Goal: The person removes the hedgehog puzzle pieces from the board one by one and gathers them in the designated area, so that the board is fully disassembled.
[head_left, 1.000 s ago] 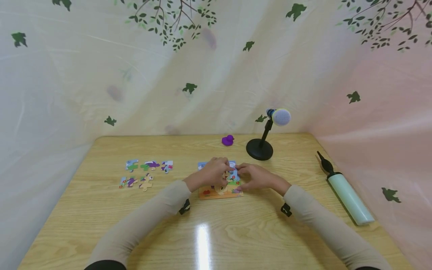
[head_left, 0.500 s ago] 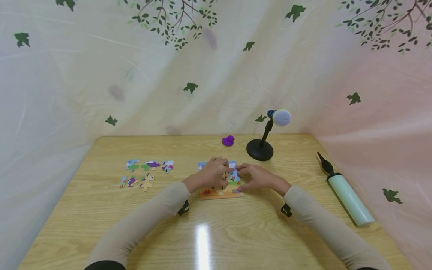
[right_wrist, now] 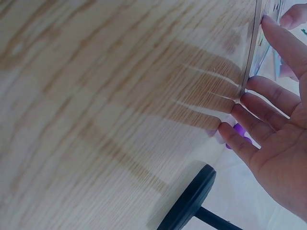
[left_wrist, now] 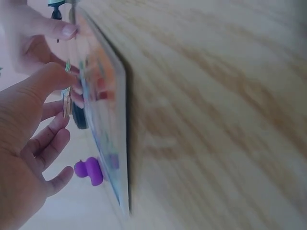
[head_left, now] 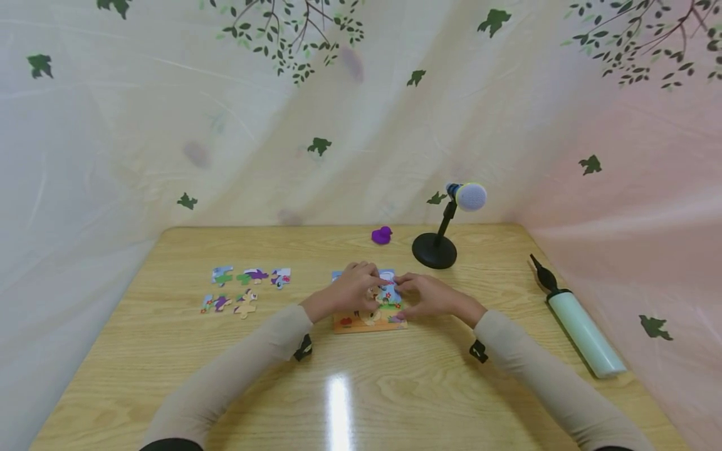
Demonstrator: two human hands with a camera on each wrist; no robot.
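Observation:
A colourful puzzle board point(head_left: 366, 323) lies on the wooden table point(head_left: 361, 388) with both hands over it. My left hand point(head_left: 375, 289) pinches a small puzzle piece point(left_wrist: 66, 101) between thumb and fingers just above the board point(left_wrist: 103, 120). My right hand point(head_left: 403, 298) rests at the board's right side. Its fingers point(right_wrist: 261, 93) lie straight against the board's edge point(right_wrist: 250, 57) and its thumb reaches over the top. The two hands' fingertips nearly meet over a piece with blue and green print point(head_left: 388, 293).
Several loose puzzle pieces point(head_left: 245, 288) lie in two rows at the left. A purple toy duck point(head_left: 381, 235) and a microphone on a black stand point(head_left: 434, 249) are behind the board. A pale green hand pump point(head_left: 581, 326) lies at the right edge.
Both hands stay over the board; the left forearm has drawn slightly to the left. Nothing else has moved.

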